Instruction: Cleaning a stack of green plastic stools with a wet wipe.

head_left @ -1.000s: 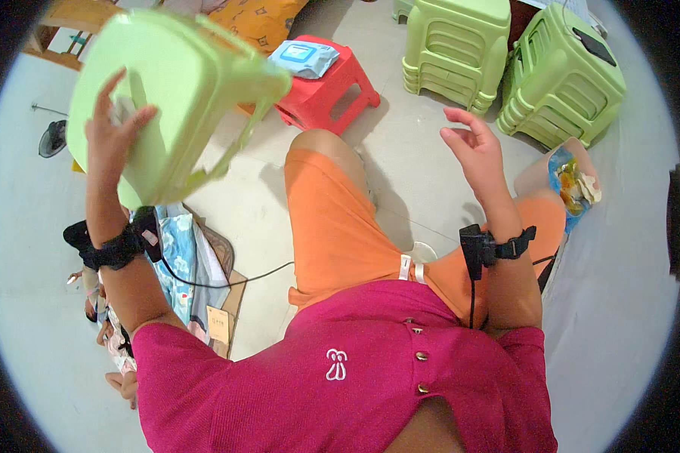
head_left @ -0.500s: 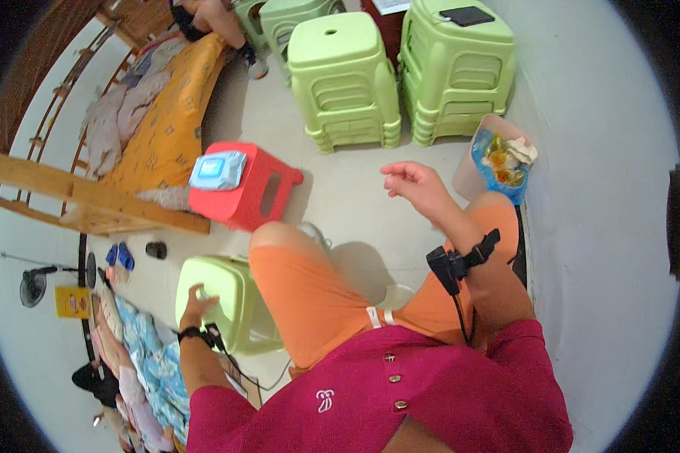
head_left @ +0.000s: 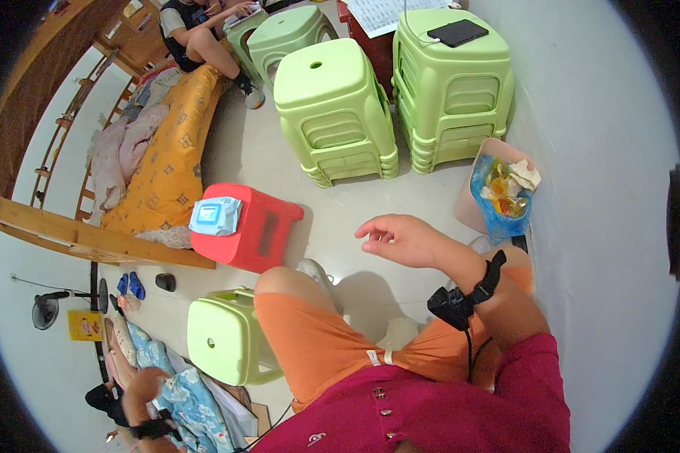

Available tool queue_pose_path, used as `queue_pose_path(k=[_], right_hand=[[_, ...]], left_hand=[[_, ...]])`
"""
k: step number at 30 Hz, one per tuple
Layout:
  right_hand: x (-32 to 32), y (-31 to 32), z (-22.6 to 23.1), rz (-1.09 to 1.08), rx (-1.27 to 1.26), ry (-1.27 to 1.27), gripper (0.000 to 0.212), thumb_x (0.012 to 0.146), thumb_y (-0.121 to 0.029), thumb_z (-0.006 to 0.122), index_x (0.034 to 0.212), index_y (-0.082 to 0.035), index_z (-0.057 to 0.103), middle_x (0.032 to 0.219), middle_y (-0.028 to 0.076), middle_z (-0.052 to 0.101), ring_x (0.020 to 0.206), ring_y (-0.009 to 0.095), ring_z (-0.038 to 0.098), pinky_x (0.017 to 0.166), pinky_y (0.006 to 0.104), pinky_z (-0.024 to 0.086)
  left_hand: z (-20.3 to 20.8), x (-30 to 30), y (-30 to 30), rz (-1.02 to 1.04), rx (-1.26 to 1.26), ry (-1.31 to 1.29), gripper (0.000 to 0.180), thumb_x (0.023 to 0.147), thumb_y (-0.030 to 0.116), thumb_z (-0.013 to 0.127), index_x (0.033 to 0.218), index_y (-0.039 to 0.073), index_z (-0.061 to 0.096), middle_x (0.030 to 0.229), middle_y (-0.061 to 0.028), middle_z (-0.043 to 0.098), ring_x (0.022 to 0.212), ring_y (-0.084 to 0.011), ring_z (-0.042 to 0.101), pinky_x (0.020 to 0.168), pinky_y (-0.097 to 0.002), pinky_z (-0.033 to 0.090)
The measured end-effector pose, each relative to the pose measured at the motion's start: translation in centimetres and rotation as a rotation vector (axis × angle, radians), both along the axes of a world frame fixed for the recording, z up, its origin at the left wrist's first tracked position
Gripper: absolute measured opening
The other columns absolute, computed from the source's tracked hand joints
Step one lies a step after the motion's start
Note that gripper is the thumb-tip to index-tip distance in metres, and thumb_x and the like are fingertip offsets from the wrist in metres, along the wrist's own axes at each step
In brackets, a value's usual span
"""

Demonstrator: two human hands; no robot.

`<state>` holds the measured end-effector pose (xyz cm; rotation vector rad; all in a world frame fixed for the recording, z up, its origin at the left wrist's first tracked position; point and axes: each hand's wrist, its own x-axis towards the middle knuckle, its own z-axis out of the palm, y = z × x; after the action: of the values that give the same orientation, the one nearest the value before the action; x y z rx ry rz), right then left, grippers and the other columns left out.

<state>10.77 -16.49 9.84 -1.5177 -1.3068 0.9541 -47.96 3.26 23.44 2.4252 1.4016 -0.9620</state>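
Note:
My right hand hangs in the air over the floor in front of my knees. Its fingers are loosely bent and apart, with nothing visible in them. Off to the left, my left hand is raised beside the light green stool, apart from it. Blur smears its fingers, so their state is unclear. Ahead on the left stands a red stool bearing a pale blue pack of wipes. A pinkish waste bin with a blue liner and crumpled rubbish lies beyond my right hand.
Two stacks of green stools, one on the left and one on the right, stand ahead; a black tablet-like device lies on the right one. A wooden bed with an orange sheet is at left. Other people sit far left and lower left.
My left hand has moved left and down, away from above the green stool. The right hand has shifted slightly left, and its fingers point more leftward. The view has tilted upward.

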Motion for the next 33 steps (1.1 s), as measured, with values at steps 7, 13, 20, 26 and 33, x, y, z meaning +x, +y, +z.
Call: queue_pose_path(k=[7, 13, 20, 26, 33], right_hand=[[2.5, -0.3, 0.0, -0.033, 0.076, 0.163, 0.028, 0.087, -0.023, 0.061, 0.107, -0.004, 0.061, 0.083, 0.007, 0.062, 0.074, 0.015, 0.058, 0.070, 0.0281, 0.048], [4.1, 1.0, 0.2, -0.175, 0.151, 0.631, 0.031, 0.090, -0.023, 0.058, 0.114, -0.003, 0.057, 0.088, 0.005, 0.060, 0.081, 0.013, 0.058, 0.074, 0.0271, 0.049], [7.6, 0.7, 2.8, -0.648, 0.334, 1.498, 0.047, 0.092, -0.044, 0.051, 0.124, -0.010, 0.047, 0.107, 0.005, 0.054, 0.093, 0.016, 0.056, 0.074, 0.0311, 0.049], [10.8, 1.9, -1.8, -0.685, 0.431, 1.442, 0.028, 0.092, -0.028, 0.054, 0.113, -0.011, 0.049, 0.091, 0.004, 0.056, 0.077, 0.020, 0.056, 0.058, 0.0333, 0.046], [9.5, 3.7, -1.2, -0.774, 0.182, 1.397, 0.028, 0.087, -0.018, 0.059, 0.112, -0.010, 0.050, 0.083, 0.003, 0.056, 0.067, 0.016, 0.056, 0.051, 0.0306, 0.042]], left_hand=[[22.7, 10.0, 7.3, -0.230, 1.256, 0.231, 0.044, 0.086, -0.003, 0.035, 0.125, 0.010, 0.052, 0.136, -0.0194, 0.043, 0.128, -0.0372, 0.037, 0.104, -0.0440, 0.033], [26.1, 40.0, 12.0, -0.890, 0.940, -0.727, 0.044, 0.085, -0.003, 0.040, 0.126, 0.008, 0.052, 0.122, -0.0129, 0.055, 0.118, -0.0282, 0.048, 0.102, -0.0364, 0.035], [-3.3, 63.6, -1.1, -0.767, -0.293, -1.133, 0.066, 0.076, 0.007, 0.066, 0.134, 0.013, 0.035, 0.109, -0.0093, 0.051, 0.095, -0.0190, 0.052, 0.081, -0.0316, 0.046], [-7.7, 66.2, -0.7, -0.786, -0.805, -0.926, 0.063, 0.088, 0.029, 0.062, 0.140, 0.012, 0.030, 0.123, -0.0109, 0.048, 0.109, -0.0211, 0.049, 0.097, -0.0344, 0.038], [-12.7, 71.6, 20.5, -0.329, 0.249, -0.777, 0.046, 0.085, 0.038, 0.057, 0.120, 0.008, 0.056, 0.121, -0.0189, 0.056, 0.114, -0.0350, 0.051, 0.097, -0.0427, 0.039]])
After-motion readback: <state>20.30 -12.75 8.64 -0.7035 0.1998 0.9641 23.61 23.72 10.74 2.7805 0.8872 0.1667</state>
